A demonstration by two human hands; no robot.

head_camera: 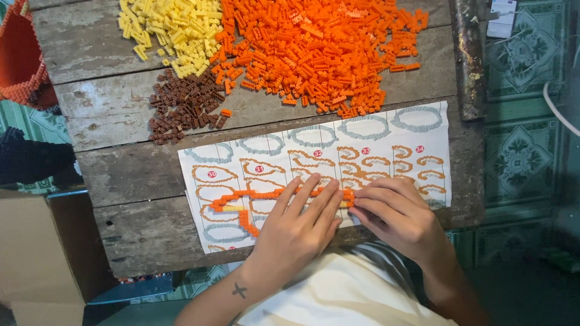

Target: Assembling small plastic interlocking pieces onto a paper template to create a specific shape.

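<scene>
Pressing flat, left hand (300, 226) fingers spread over orange brick strip (254, 196) on instruction sheet (386, 142), strip's long axis running left-right across counter (121, 175); right hand (396, 214) pinching strip's right end, fingertips closed there.

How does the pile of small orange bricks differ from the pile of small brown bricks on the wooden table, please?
The pile of small orange bricks is far larger and spreads across the table's top middle; the pile of small brown bricks is compact and lies nearer the printed paper sheet. Orange is bright, brown dark. Both lie loose on the weathered wooden table, untouched by either hand.
</scene>
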